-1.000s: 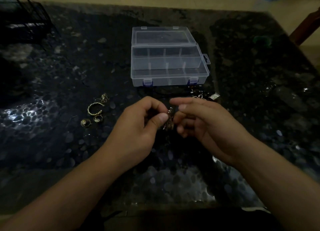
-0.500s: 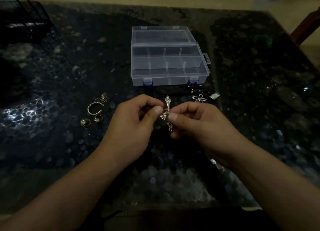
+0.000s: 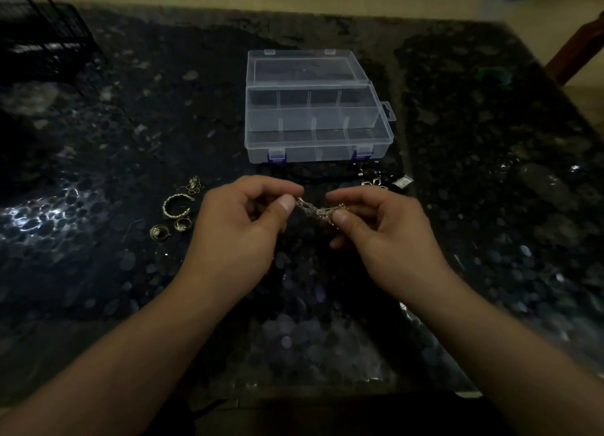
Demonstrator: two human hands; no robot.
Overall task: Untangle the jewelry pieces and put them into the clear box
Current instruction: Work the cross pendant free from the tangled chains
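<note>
A small tangled jewelry piece [image 3: 315,210], silver with a gold part at its right end, is stretched between my two hands above the dark table. My left hand [image 3: 242,236] pinches its left end between thumb and forefinger. My right hand [image 3: 382,236] pinches its right end the same way. Beyond the hands the clear box [image 3: 313,108] stands open, lid tipped back, its divided compartments showing nothing inside. A gold open ring [image 3: 176,205], two small gold rings [image 3: 170,229] and a fine gold chain piece [image 3: 193,184] lie to the left.
More jewelry [image 3: 376,180] and a small clear packet [image 3: 402,182] lie just in front of the box's right corner. A black wire rack [image 3: 42,39] stands at the far left. A wooden chair [image 3: 578,53] and a green object [image 3: 492,75] are at the far right.
My hands have drawn apart sideways. The piece, held upright and bunched between them before, now stretches level between the two pinches.
</note>
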